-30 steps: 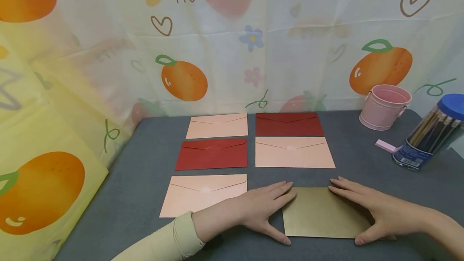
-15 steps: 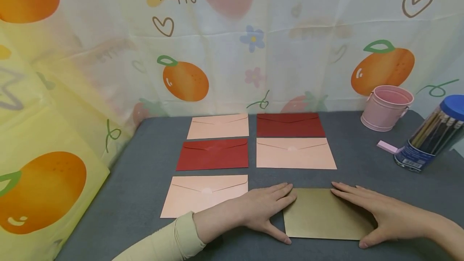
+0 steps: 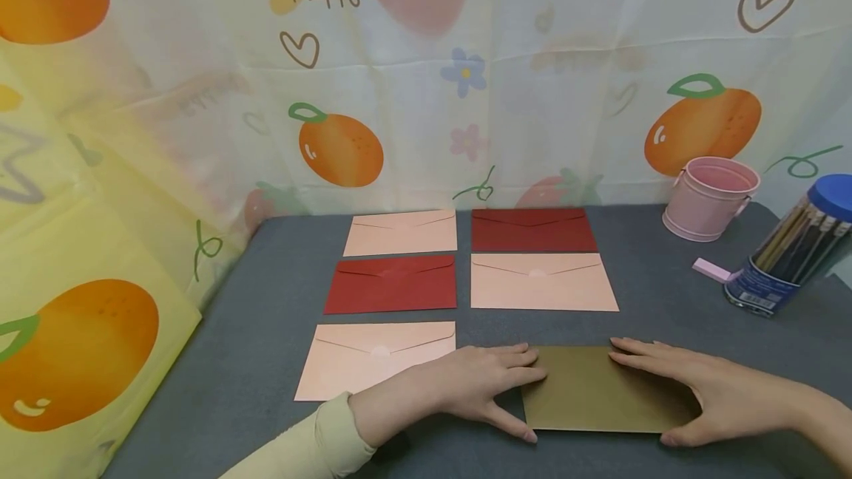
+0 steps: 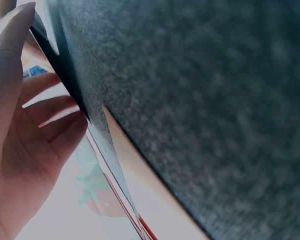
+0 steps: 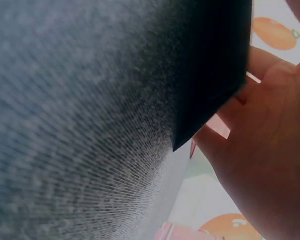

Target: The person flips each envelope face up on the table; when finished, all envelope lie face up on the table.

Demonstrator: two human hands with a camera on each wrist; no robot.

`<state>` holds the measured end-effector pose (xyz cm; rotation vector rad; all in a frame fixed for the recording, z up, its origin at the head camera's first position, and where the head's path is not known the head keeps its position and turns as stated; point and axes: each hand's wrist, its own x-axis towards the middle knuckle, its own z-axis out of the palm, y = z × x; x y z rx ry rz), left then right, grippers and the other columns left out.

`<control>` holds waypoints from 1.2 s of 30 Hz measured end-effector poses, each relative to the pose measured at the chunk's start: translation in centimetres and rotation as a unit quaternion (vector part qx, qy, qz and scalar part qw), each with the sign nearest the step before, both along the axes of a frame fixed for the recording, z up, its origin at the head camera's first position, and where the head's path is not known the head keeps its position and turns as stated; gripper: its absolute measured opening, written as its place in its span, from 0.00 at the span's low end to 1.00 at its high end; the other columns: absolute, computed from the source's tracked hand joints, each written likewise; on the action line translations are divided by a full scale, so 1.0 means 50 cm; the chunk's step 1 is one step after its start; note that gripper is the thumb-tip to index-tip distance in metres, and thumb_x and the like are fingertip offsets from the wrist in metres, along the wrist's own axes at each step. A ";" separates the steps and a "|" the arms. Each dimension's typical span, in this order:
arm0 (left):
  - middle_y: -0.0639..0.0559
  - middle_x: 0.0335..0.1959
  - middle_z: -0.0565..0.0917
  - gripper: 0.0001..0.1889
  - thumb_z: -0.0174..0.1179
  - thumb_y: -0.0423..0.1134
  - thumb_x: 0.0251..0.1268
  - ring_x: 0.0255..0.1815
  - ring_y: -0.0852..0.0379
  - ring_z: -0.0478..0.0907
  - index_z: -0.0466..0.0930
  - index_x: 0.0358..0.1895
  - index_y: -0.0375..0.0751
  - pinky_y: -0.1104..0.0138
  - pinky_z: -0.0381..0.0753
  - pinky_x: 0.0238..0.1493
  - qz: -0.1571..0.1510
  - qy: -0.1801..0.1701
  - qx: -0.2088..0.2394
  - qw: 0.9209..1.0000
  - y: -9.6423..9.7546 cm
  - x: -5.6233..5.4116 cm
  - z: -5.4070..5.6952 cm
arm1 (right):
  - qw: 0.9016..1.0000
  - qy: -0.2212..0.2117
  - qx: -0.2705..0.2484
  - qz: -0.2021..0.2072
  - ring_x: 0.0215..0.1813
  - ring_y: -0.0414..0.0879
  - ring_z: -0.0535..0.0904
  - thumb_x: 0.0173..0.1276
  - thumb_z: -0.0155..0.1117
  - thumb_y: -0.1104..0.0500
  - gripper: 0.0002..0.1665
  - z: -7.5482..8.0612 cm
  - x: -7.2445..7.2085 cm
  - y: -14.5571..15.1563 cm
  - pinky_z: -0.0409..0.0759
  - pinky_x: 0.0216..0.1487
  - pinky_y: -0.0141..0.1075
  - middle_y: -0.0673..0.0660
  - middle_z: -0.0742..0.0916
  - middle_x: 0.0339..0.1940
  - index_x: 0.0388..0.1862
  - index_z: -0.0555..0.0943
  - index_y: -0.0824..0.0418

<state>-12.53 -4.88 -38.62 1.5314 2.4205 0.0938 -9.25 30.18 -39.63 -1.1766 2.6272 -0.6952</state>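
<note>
A plain gold envelope [image 3: 592, 390] is between both hands near the front of the table, no flap showing on top. My left hand [image 3: 475, 389] holds its left end, thumb at the near corner and fingers towards the far one. Across the right part spans my right hand [image 3: 722, 394], fingertips at the far edge and thumb at the near edge. In the right wrist view the dark envelope [image 5: 215, 75] slants up off the tabletop. Beside the left forearm lies a pink envelope [image 3: 373, 350], partly covered by it.
Behind lie a red envelope [image 3: 393, 284], a pink envelope [image 3: 542, 283], a second pink envelope [image 3: 399, 233] and a dark red envelope [image 3: 532, 230] on the grey table [image 3: 246, 361]. A pink bucket [image 3: 708, 198] and a blue-lidded pencil jar [image 3: 785, 257] stand at the right.
The gold envelope's near edge has risen slightly and its top looks darker. The right hand has shifted a little to the right; the other envelopes stay put.
</note>
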 end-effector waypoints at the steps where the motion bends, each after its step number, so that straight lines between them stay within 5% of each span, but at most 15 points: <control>1: 0.54 0.75 0.60 0.41 0.52 0.70 0.62 0.75 0.61 0.53 0.62 0.74 0.53 0.68 0.61 0.69 -0.003 -0.007 0.009 1.000 -0.002 0.000 0.001 | 1.000 -0.001 0.000 0.001 0.73 0.22 0.48 0.59 0.71 0.40 0.48 0.002 -0.001 0.000 0.46 0.64 0.15 0.51 0.66 0.76 0.76 0.63 0.45; 4: 0.55 0.74 0.64 0.37 0.53 0.67 0.65 0.75 0.62 0.55 0.65 0.73 0.52 0.68 0.62 0.68 -0.009 -0.030 0.033 0.999 -0.007 -0.002 0.004 | 1.000 0.001 0.015 -0.003 0.74 0.31 0.56 0.59 0.71 0.43 0.46 0.010 -0.004 0.001 0.64 0.66 0.32 0.48 0.68 0.75 0.75 0.63 0.43; 7: 0.57 0.72 0.66 0.33 0.52 0.64 0.68 0.74 0.63 0.56 0.67 0.72 0.52 0.69 0.62 0.68 -0.017 -0.049 0.057 0.997 -0.012 -0.004 0.008 | 1.000 -0.003 0.030 -0.007 0.71 0.39 0.65 0.61 0.70 0.44 0.43 0.019 -0.009 0.001 0.77 0.54 0.41 0.46 0.69 0.73 0.74 0.64 0.40; 14: 0.58 0.67 0.73 0.25 0.51 0.55 0.74 0.69 0.68 0.64 0.73 0.67 0.50 0.76 0.61 0.66 -0.044 -0.046 0.122 0.990 -0.018 -0.010 0.014 | 0.999 -0.031 -0.013 0.018 0.63 0.38 0.74 0.63 0.68 0.52 0.37 0.032 -0.028 0.007 0.78 0.51 0.35 0.49 0.76 0.68 0.72 0.69 0.46; 22: 0.55 0.57 0.81 0.18 0.52 0.45 0.75 0.59 0.70 0.74 0.79 0.60 0.44 0.79 0.66 0.60 -0.065 0.005 0.215 0.974 -0.017 -0.015 0.014 | 0.998 0.013 -0.047 0.043 0.59 0.38 0.78 0.62 0.69 0.60 0.30 0.042 -0.041 0.016 0.80 0.48 0.32 0.48 0.83 0.59 0.65 0.77 0.49; 27: 0.56 0.51 0.85 0.15 0.54 0.42 0.74 0.54 0.70 0.78 0.81 0.57 0.44 0.79 0.70 0.57 -0.041 0.047 0.277 0.959 -0.017 -0.016 0.015 | 0.998 0.024 -0.052 0.014 0.52 0.36 0.82 0.63 0.70 0.60 0.24 0.054 -0.046 0.030 0.80 0.43 0.29 0.44 0.86 0.51 0.58 0.81 0.46; 33: 0.55 0.43 0.87 0.11 0.61 0.36 0.68 0.47 0.68 0.82 0.84 0.51 0.42 0.80 0.73 0.53 -0.002 0.116 0.358 0.926 -0.018 -0.027 0.016 | 0.995 0.030 -0.091 -0.021 0.38 0.33 0.83 0.62 0.69 0.68 0.19 0.063 -0.056 0.052 0.76 0.33 0.23 0.43 0.88 0.40 0.49 0.85 0.49; 36: 0.55 0.39 0.87 0.10 0.62 0.34 0.66 0.40 0.69 0.82 0.85 0.48 0.40 0.81 0.74 0.48 0.022 0.112 0.384 0.916 -0.020 -0.032 0.019 | 0.991 0.062 -0.103 -0.050 0.31 0.32 0.80 0.59 0.70 0.70 0.19 0.065 -0.056 0.051 0.73 0.28 0.22 0.41 0.88 0.35 0.44 0.86 0.49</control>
